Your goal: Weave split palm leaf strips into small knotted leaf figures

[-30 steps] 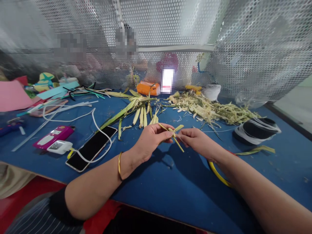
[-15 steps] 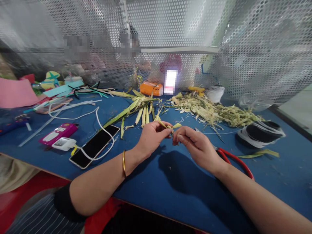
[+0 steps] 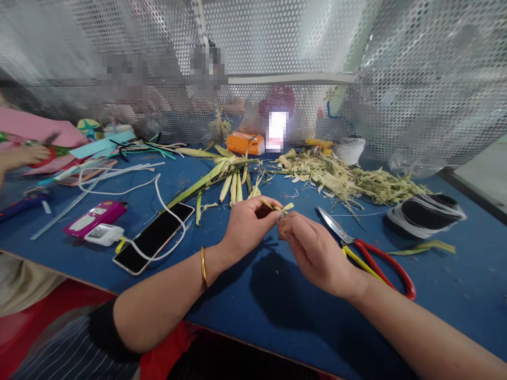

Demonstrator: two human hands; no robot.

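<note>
**Leaf strip pinched between both hands, centre of frame**

A pale yellow-green leaf strip point(image 3: 282, 207) is held just above the blue table point(image 3: 253, 316), at the centre of the frame. Its long axis runs roughly across the frame, with short ends showing left and upper right of the pinch. Whether it is one folded strip or two crossed cannot be told.

The left hand point(image 3: 247, 224) is closed on it from the left, thumb and fingertips together. The right hand point(image 3: 312, 248) is closed on it from the lower right, and its fingertips touch the left's. Both are equally near the strip, which lies at the meeting point.

Counted:
- One pair of red-handled scissors point(image 3: 368, 256), lying just right of the right hand with blades pointing to the upper left.
- One bundle of leaf stalks point(image 3: 229, 179), above the hands.
- One heap of leaf scraps point(image 3: 348, 182), at the upper right.
- One phone point(image 3: 154, 237), left of centre, with a white cable point(image 3: 119, 191) across it.
- One co-worker's hand point(image 3: 21, 154), at the far left edge.
</note>
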